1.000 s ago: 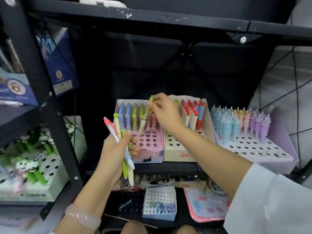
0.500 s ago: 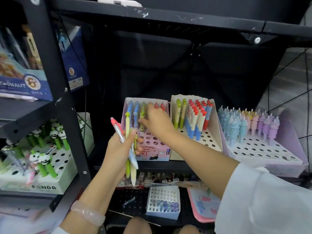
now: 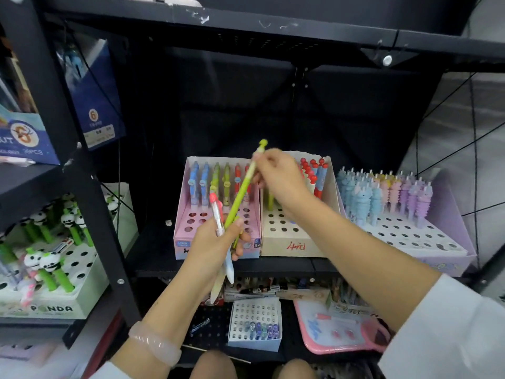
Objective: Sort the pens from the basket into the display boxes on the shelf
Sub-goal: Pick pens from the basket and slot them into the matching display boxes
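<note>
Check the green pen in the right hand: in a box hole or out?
Out. The right hand pinches the green pen, tilted above the pink box.

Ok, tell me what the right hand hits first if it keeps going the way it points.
The right hand points left, pinching a green pen. Going straight on, it would probably meet the pens standing at the back of the pink box first, though depth is unclear from this view.

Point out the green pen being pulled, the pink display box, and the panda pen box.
green pen [image 3: 241, 191], head view, mid-barrel.
pink display box [image 3: 182, 243], head view, front left corner.
panda pen box [image 3: 52, 308], head view, printed front wall.
</note>
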A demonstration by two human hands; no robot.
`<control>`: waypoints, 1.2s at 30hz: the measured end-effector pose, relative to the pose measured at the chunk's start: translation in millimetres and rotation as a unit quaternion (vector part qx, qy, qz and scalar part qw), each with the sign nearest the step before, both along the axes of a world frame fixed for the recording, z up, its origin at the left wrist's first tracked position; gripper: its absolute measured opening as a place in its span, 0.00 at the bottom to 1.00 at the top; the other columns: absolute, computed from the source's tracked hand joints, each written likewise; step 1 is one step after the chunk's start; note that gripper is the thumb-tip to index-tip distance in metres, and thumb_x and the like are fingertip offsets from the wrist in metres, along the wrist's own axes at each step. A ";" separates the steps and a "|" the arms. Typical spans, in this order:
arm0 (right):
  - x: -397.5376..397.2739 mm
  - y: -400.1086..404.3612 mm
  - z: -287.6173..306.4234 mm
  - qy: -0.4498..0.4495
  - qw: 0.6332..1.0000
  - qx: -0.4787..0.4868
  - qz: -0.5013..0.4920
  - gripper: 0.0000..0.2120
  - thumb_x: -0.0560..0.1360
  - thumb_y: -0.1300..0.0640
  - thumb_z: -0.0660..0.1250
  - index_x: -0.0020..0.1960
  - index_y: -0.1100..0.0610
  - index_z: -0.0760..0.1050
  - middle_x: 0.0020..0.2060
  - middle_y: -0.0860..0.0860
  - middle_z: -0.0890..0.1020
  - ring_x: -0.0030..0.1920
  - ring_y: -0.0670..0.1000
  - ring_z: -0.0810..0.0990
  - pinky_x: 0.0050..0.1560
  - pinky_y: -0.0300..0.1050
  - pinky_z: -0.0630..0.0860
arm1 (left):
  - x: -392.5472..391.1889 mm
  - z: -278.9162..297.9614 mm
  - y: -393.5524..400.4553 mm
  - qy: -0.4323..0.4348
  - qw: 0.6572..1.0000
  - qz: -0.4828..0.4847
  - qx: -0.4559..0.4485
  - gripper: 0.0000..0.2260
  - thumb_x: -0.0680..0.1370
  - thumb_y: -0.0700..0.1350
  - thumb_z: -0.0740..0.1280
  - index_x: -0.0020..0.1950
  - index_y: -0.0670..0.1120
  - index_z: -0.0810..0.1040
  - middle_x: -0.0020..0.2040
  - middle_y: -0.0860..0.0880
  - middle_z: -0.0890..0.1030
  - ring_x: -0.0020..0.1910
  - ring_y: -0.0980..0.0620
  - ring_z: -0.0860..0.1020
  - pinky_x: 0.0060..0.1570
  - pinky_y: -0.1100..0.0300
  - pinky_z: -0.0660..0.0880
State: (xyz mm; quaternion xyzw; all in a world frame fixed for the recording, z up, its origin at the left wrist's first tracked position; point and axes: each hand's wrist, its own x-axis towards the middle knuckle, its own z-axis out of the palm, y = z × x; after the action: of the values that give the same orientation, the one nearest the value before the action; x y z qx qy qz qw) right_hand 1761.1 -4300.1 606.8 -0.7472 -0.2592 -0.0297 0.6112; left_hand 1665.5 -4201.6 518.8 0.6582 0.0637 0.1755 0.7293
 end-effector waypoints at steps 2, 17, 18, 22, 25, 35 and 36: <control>14.7 -18.0 11.8 -0.020 0.997 0.040 -0.059 0.08 0.80 0.56 0.59 0.46 0.59 0.73 0.31 0.49 0.77 0.28 0.41 0.76 0.34 0.36 0.76 | 2.3 0.5 -4.4 0.014 1.000 -0.001 -0.011 0.06 0.79 0.43 0.63 0.45 0.42 0.74 0.28 0.51 0.80 0.23 0.55 0.71 0.24 0.64 0.70; 52.3 -49.2 1.6 -0.262 0.917 -0.266 -0.140 0.07 0.77 0.53 0.63 0.46 0.55 0.66 0.38 0.52 0.82 0.43 0.52 0.76 0.43 0.48 0.73 | 9.7 7.3 -14.8 0.010 0.998 0.014 -0.053 0.05 0.79 0.42 0.61 0.48 0.41 0.74 0.30 0.51 0.81 0.24 0.56 0.73 0.25 0.65 0.71; 54.5 -49.5 1.2 -0.264 0.916 -0.266 -0.144 0.07 0.77 0.53 0.63 0.46 0.56 0.67 0.38 0.52 0.81 0.45 0.52 0.75 0.45 0.49 0.72 | 9.8 7.4 -14.8 0.009 0.998 0.015 -0.054 0.05 0.79 0.42 0.61 0.47 0.41 0.74 0.30 0.51 0.81 0.24 0.56 0.73 0.25 0.65 0.71; 61.7 -56.5 2.0 -0.247 0.923 -0.249 -0.156 0.07 0.77 0.54 0.63 0.46 0.57 0.68 0.36 0.51 0.79 0.46 0.54 0.75 0.46 0.50 0.73 | 11.2 7.7 -16.4 0.011 0.999 0.013 -0.052 0.06 0.79 0.42 0.61 0.48 0.41 0.74 0.30 0.51 0.81 0.24 0.56 0.72 0.25 0.65 0.71; 62.3 -56.0 1.5 -0.247 0.921 -0.253 -0.163 0.07 0.77 0.53 0.63 0.47 0.57 0.69 0.36 0.51 0.80 0.46 0.54 0.75 0.47 0.51 0.73 | 12.6 8.1 -18.6 0.011 0.999 0.009 -0.048 0.06 0.80 0.42 0.61 0.47 0.41 0.74 0.31 0.50 0.81 0.24 0.55 0.72 0.25 0.65 0.71; 61.3 -53.9 6.2 -0.188 0.940 -0.254 -0.132 0.08 0.75 0.56 0.65 0.52 0.57 0.71 0.34 0.47 0.79 0.42 0.51 0.78 0.46 0.49 0.76 | 13.9 6.8 -21.2 0.004 0.999 0.008 -0.048 0.06 0.80 0.42 0.61 0.45 0.41 0.74 0.31 0.50 0.81 0.24 0.56 0.71 0.24 0.65 0.70; 61.2 -54.2 5.2 -0.181 0.945 -0.240 -0.125 0.10 0.75 0.57 0.65 0.55 0.56 0.71 0.34 0.45 0.79 0.39 0.47 0.77 0.44 0.47 0.76 | 13.7 7.2 -21.5 0.004 0.999 0.006 -0.048 0.06 0.80 0.42 0.61 0.45 0.42 0.74 0.31 0.50 0.81 0.24 0.56 0.71 0.25 0.65 0.70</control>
State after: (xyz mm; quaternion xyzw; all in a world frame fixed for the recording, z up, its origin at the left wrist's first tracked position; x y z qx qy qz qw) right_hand 1822.3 -4354.3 612.0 -0.8802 -0.2697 -0.1779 0.3477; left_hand 1679.1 -4223.1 526.0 0.6224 0.0792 0.1741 0.7590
